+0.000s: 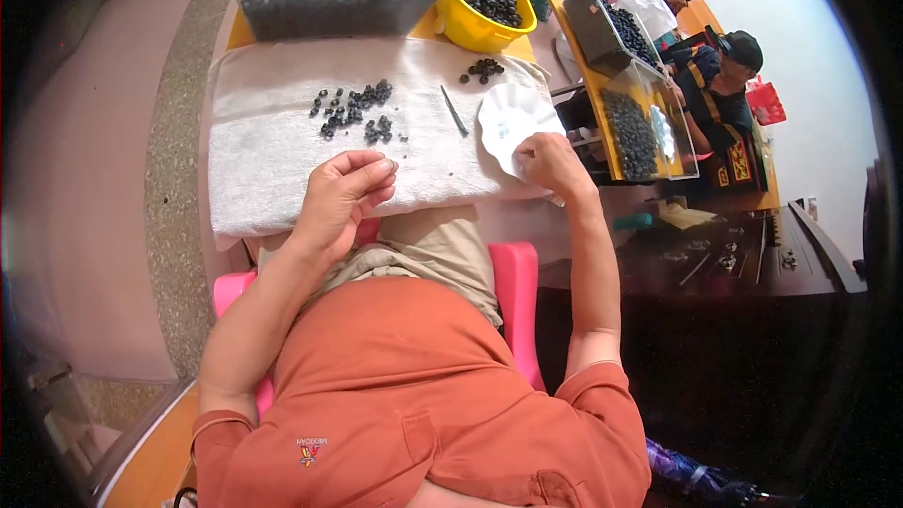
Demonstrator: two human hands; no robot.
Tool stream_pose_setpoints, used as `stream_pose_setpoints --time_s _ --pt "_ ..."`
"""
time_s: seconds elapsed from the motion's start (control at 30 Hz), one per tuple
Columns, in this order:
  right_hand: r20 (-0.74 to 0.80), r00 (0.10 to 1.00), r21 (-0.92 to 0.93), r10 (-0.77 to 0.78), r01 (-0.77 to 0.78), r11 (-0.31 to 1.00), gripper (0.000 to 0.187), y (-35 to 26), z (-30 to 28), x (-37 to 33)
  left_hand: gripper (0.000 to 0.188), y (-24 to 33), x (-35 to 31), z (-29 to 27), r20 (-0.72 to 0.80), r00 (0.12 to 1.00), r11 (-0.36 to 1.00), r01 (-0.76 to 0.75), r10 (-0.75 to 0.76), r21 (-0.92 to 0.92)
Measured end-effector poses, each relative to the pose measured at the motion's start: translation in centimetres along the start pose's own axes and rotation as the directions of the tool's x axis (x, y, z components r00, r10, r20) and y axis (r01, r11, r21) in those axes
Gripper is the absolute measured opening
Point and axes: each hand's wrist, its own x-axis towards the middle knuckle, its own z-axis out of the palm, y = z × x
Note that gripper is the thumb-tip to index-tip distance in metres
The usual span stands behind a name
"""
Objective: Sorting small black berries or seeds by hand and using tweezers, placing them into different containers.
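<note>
My left hand [350, 196] is raised over the near edge of a white towel [254, 146], thumb and fingers pinched together; anything between them is too small to make out. My right hand [557, 166] reaches the near rim of a white scalloped dish [513, 115], its fingers closed and pointing down, their tips partly hidden. Beyond my left hand lies a loose spread of small black ring-like parts [356, 105]. A slim grey pointed tool [454, 111] rests left of the dish. Farther back sits a smaller cluster of black parts [483, 70].
A clear plastic bin [329, 14] of black parts and a yellow tub [470, 33] stand at the table's far side. To the right, a second table holds more bins [630, 136], with a person [720, 85] beside it. A pink chair [515, 292] is under me.
</note>
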Motion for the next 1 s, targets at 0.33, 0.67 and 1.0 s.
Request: stream_pose_setpoints --time_s 0.33,0.67,1.0 --pt "0.158 0.985 -0.125 -0.070 0.090 0.988 0.012 0.0 -0.9 1.5 0.014 -0.5 -0.1 0.0 0.022 0.999 0.999 0.031 -0.032 0.014" --pt "-0.013 1.000 0.889 -0.019 0.020 0.457 0.014 -5.8 1.4 -0.7 0.013 -0.4 -0.1 0.0 0.063 0.997 0.996 0.028 -0.034 0.088" --pt "0.001 0.967 0.995 -0.257 0.025 0.096 0.009 -11.8 5.4 0.0 0.016 -0.4 -0.3 0.2 0.219 0.971 0.993 0.081 -0.097 0.081"
